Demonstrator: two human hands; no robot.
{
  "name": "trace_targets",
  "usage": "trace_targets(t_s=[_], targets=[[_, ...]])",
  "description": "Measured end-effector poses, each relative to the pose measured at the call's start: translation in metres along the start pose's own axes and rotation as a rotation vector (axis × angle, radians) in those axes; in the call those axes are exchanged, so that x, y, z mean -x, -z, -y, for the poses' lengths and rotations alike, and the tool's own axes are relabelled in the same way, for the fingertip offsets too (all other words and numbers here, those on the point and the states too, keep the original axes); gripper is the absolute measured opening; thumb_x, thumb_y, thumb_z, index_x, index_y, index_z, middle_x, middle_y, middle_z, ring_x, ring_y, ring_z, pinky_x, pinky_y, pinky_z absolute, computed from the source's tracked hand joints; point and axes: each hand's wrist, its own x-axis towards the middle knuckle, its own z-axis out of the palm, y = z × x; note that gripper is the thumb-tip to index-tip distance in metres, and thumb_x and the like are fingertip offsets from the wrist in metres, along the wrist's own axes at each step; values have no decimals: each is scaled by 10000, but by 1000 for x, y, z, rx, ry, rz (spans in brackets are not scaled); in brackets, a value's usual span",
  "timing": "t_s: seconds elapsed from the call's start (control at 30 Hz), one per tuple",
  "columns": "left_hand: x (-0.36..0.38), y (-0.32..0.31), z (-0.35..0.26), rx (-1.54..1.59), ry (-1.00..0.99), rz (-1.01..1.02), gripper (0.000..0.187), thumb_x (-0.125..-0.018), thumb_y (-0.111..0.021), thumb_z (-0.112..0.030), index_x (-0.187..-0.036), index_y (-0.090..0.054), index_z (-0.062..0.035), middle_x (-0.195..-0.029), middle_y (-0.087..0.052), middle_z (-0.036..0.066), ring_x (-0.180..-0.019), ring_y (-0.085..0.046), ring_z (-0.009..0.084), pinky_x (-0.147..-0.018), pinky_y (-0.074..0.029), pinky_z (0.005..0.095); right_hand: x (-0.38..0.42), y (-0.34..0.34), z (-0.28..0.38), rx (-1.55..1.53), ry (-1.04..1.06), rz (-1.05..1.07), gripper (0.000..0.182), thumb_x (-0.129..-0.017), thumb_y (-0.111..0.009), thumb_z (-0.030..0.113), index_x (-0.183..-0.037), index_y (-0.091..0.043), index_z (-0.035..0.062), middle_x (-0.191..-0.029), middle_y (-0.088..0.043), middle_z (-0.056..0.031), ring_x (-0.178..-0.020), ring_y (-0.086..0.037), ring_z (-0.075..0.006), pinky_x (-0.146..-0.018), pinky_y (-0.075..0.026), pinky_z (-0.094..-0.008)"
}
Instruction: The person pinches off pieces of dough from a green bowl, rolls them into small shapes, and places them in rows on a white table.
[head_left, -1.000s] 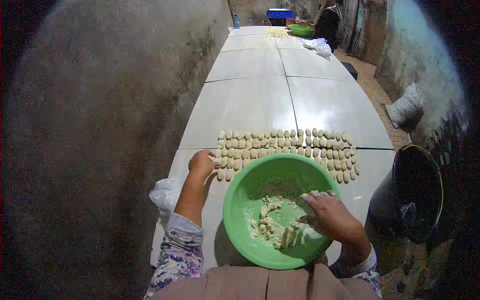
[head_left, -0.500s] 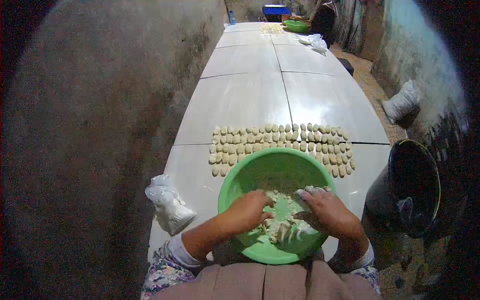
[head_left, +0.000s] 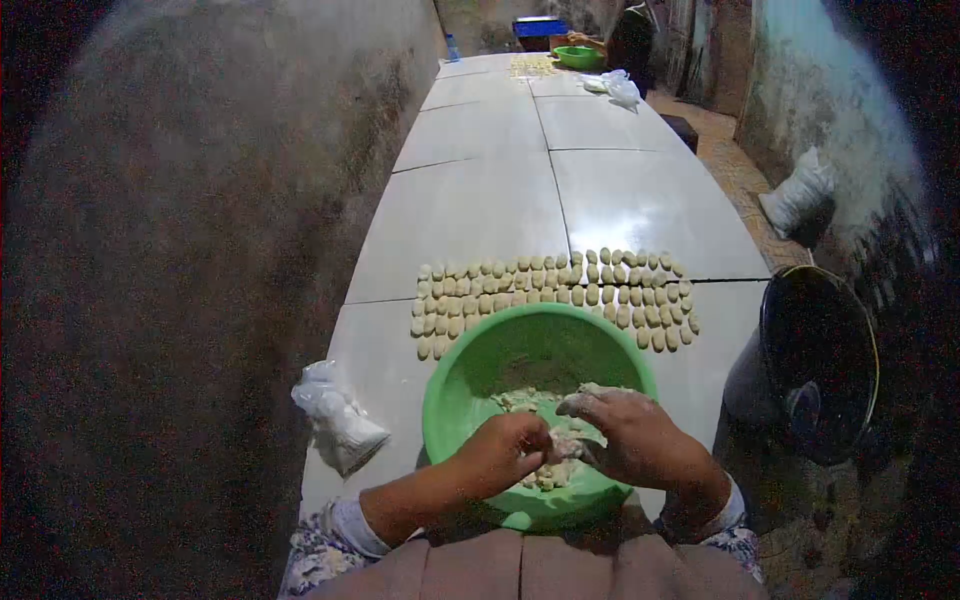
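A green plastic bowl stands on the table's near end, against my lap. Crumbly, whitish floury dough lies in its bottom. My left hand is over the bowl's near left part, its fingers curled closed on a bit of dough. Opposite it, my right hand curves over the bowl with white flour on its fingers; thumb and fingers are apart. A pale lump shows between the two hands. Beyond the bowl lie rows of small oval dough pieces, several deep, partly hidden by the rim.
A plastic bag of white powder sits on the left of the white tiled table. A dark bucket stands at the right. At the far end are another green bowl, plastic bags and a person in dark clothing.
My hands have come closer together over the bowl. My left hand's fingers have curled closed, and the pale lump now shows between the hands. The view has shifted slightly.
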Motion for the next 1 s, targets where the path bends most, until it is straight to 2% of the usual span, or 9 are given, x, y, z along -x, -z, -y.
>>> trace_targets(t_s=[0.07,0.17,0.43,0.53,0.6,0.7,0.87,0.93,1.0], targets=[[2,1,-16,127,53,-91,118,-731,-644,65,-778,-553,5,-771,-609,105,-720,-622,169,-647,-503,323,-3,-2,9,-57,36,-35,351,-774,-695,169,-1073,-551,53,-944,-590,-187,-859,-595,-382,-714,-483,-443],[8,-1,-7,92,-11,-182,205,-764,-654,50,-894,-509,-13,-797,-583,38,-827,-604,98,-700,-516,282,-6,-22,10,-168,-65,10,293,-781,-648,76,-1058,-554,50,-923,-586,-190,-868,-603,-381,-702,-495,-433],[21,4,-19,441,-76,-278,407,-811,-577,123,-1156,-439,-43,-1012,-577,65,-975,-594,124,-874,-504,285,-13,-34,7,-92,58,-185,295,-753,-622,7,-1039,-557,39,-951,-578,-185,-813,-590,-405,-666,-495,-421],[21,8,-17,523,-7,-268,379,-803,-533,153,-1136,-485,-21,-992,-588,70,-986,-595,135,-889,-496,288,-13,-26,12,-58,-61,41,209,-849,-531,105,-1044,-547,30,-880,-593,-229,-838,-603,-414,-721,-508,-461],[24,11,-18,519,45,-278,254,-807,-591,124,-1021,-549,-8,-992,-628,91,-947,-631,172,-888,-506,313,-11,-38,5,-110,-7,-120,243,-788,-564,39,-1029,-547,13,-805,-595,-231,-780,-605,-421,-698,-517,-433],[25,13,-17,482,60,-312,166,-800,-586,131,-887,-616,-7,-921,-654,91,-900,-641,162,-853,-514,302,-11,-48,-4,-764,-136,-116,308,-697,-501,-54,-994,-570,-6,-883,-604,-156,-842,-627,-248,-760,-500,-345],[31,23,-17,440,101,-265,211,-768,-561,131,-929,-642,23,-919,-615,94,-906,-619,162,-827,-496,282,-14,-37,-11,-849,-251,-61,352,-677,-467,-65,-1010,-561,1,-946,-613,-115,-917,-599,-184,-840,-477,-298],[32,26,-13,378,136,-246,190,-769,-586,111,-922,-643,13,-920,-619,100,-901,-625,174,-825,-496,293,-15,-19,-10,-1089,-100,-363,306,-743,-439,-155,-978,-558,0,-865,-546,-40,-708,-525,-92,-637,-463,-243],[30,29,-6,-14,105,-109,181,-762,-646,42,-930,-640,-25,-963,-616,114,-937,-624,230,-852,-487,327,-10,-8,-11,-1006,-91,-338,253,-779,-511,-109,-1005,-564,-10,-927,-595,-60,-752,-565,-108,-672,-477,-251]])
